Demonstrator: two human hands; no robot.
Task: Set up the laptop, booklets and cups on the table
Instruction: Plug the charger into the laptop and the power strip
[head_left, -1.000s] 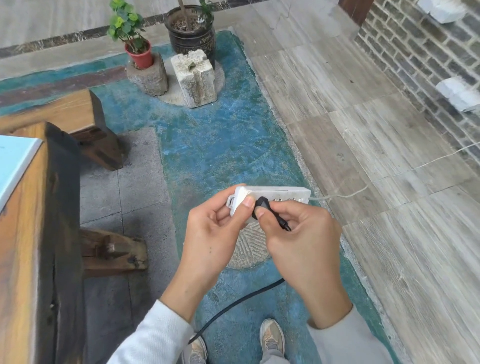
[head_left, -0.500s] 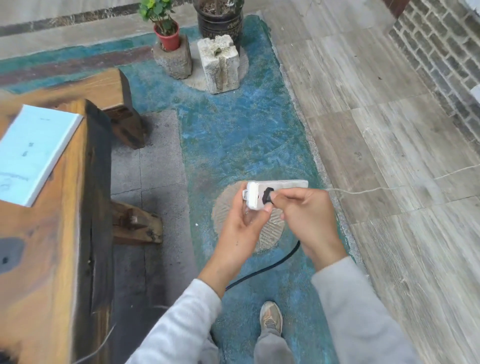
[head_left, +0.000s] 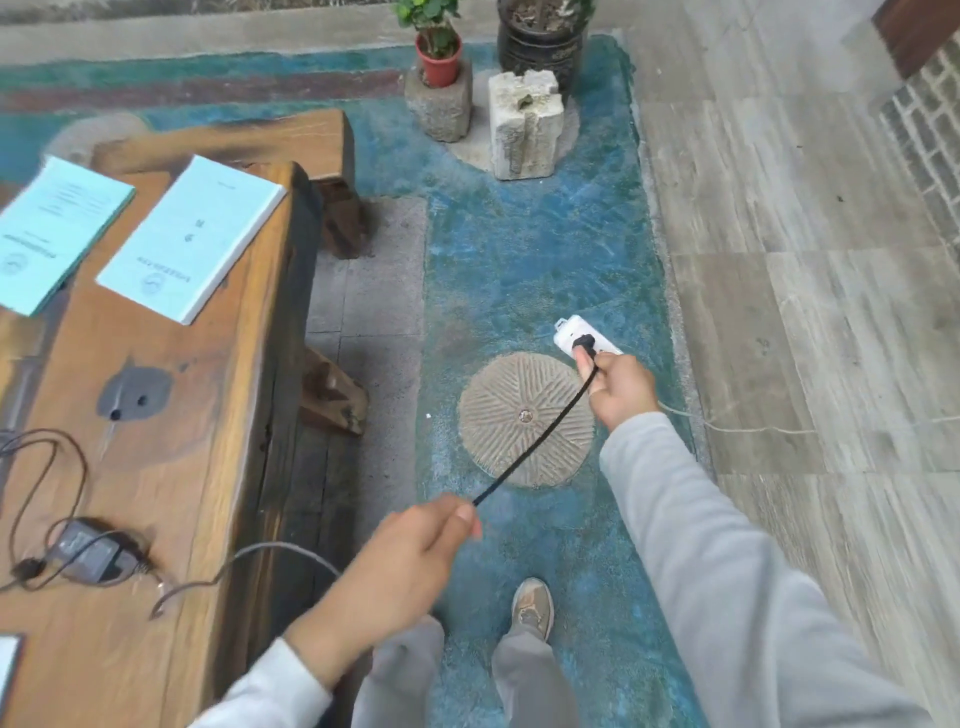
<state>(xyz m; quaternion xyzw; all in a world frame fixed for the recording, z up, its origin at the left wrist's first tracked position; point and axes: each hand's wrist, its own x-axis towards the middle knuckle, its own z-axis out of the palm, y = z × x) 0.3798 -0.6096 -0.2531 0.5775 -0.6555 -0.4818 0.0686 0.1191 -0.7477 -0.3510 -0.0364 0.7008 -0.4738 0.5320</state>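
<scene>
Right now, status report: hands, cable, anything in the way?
Right hand grips strip, plug in. Left hand pinches cable, taut between hands. Booklets on table. Nothing blocking cable.

white power strip (head_left: 581, 335) | black cable (head_left: 540, 436) | pale-blue booklets (head_left: 192, 236) | radial-grooved grey millstone (head_left: 511, 415)

Wooden table (head_left: 197, 415): booklets (head_left: 192, 236), power adapter (head_left: 85, 551), cable (head_left: 47, 467).

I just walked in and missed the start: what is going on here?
A person stands beside the wooden table. The right hand holds a white power strip with a black plug in it; the left hand pinches the black cable running from that plug. Two light blue booklets and a power adapter lie on the table.
</scene>
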